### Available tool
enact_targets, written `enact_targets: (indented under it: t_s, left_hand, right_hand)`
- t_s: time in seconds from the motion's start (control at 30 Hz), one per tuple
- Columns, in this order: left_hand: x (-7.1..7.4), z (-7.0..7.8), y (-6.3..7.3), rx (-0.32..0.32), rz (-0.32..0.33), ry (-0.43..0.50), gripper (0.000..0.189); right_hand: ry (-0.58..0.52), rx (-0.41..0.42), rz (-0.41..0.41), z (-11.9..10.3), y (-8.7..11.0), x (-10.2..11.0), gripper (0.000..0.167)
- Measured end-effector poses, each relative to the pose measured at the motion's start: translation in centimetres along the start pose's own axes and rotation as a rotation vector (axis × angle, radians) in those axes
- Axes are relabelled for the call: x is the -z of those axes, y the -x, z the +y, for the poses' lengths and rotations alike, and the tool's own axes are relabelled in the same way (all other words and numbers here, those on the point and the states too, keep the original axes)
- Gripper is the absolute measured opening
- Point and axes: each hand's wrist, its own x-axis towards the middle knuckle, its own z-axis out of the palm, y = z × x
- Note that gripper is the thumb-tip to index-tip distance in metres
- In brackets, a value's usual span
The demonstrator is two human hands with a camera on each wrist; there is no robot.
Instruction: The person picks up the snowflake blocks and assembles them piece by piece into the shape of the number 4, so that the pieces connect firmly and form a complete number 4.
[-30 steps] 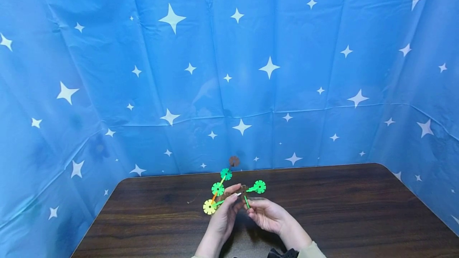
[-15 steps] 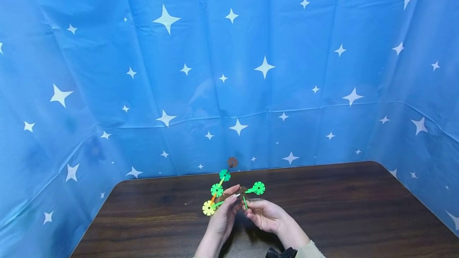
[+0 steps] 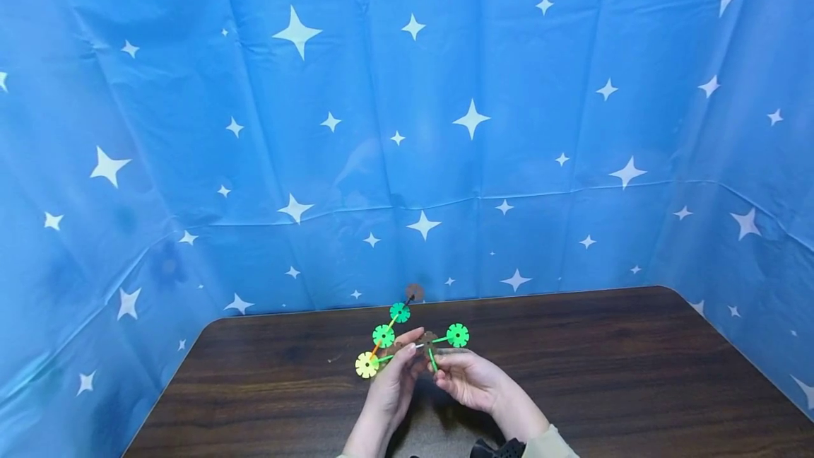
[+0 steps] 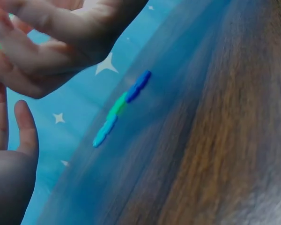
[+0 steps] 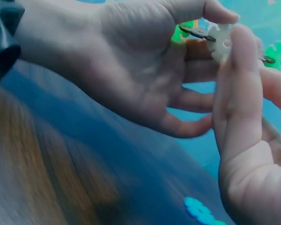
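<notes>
A chain of linked, notched plastic discs spans both hands in the head view. Its left arm runs from a yellow disc [image 3: 362, 367] through an orange disc [image 3: 376, 350], a green disc [image 3: 379, 338] and a teal disc [image 3: 396, 314] to a brown disc [image 3: 415, 291] at the top. My left hand [image 3: 391, 386] grips the middle, thumb by a white disc [image 5: 218, 47]. My right hand [image 3: 473, 382] pinches a green disc [image 3: 433, 360], seen edge-on, below a second brown disc [image 3: 426, 339]. Farther right, another green disc [image 3: 453, 336] sticks out.
On the dark wooden table [image 3: 610, 366] lies a short row of linked pieces: dark blue [image 4: 138, 86], green [image 4: 116, 108] and light blue [image 4: 104, 132]. A blue curtain with white stars [image 3: 381, 90] stands behind the table and along its sides.
The chain has tilted slightly in my hands; its top brown disc sits a little lower and the yellow disc a little farther left. Both hands keep their hold.
</notes>
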Motion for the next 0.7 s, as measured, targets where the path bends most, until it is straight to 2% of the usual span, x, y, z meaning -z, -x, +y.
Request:
enact_targets:
  t_s: [0.13, 0.27, 0.47, 0.57, 0.7]
  left_hand:
    - [0.1, 0.2, 0.0, 0.004, 0.002, -0.036, 0.023]
    - [0.3, 0.3, 0.2, -0.009, -0.009, -0.058, 0.026]
    - [0.2, 0.3, 0.2, 0.021, 0.019, -0.071, 0.026]
    - [0.2, 0.4, 0.2, 0.045, 0.028, -0.070, 0.025]
    - [0.2, 0.3, 0.2, 0.054, 0.020, -0.066, 0.025]
  right_hand:
    - [0.169, 0.005, 0.091, -0.4, 0.2, -0.2, 0.033]
    - [0.381, -0.021, 0.248, -1.0, 0.5, -0.1, 0.018]
    - [0.684, -0.010, 0.463, -2.6, 1.7, 0.6, 0.037]
    - [0.825, 0.002, 0.550, -3.4, 2.4, 1.1, 0.036]
    - [1.016, -0.019, 0.627, -3.9, 3.2, 1.7, 0.025]
